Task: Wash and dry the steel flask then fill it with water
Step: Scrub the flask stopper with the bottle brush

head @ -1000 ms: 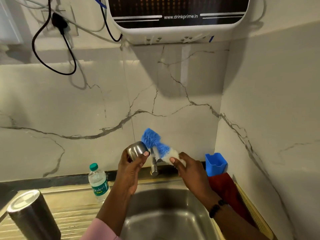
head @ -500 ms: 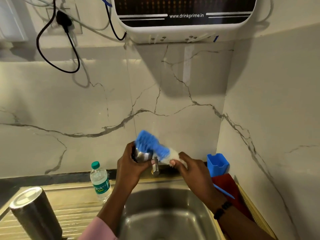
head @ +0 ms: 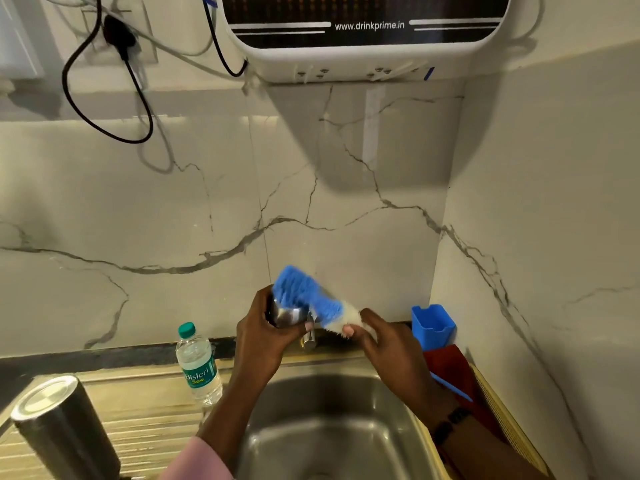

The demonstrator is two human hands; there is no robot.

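Note:
My left hand [head: 266, 336] grips a small steel cap [head: 286, 313] of the flask above the back of the sink. My right hand [head: 388, 344] holds a blue and white bottle brush [head: 304, 294] by its white end. The blue bristles lie over the cap's upper side. The steel flask body [head: 59, 431] stands upside down on the drainboard at the lower left, apart from both hands.
A steel sink basin [head: 332, 427] lies below the hands, with the tap [head: 309, 336] behind them. A Bisleri water bottle [head: 199, 363] stands on the drainboard. A blue holder [head: 433, 323] and red cloth [head: 453, 372] sit at the right. A water purifier [head: 363, 32] hangs overhead.
The brush has moved left from beside the cap onto it, its bristles now covering the cap's top. My left hand has turned the cap slightly.

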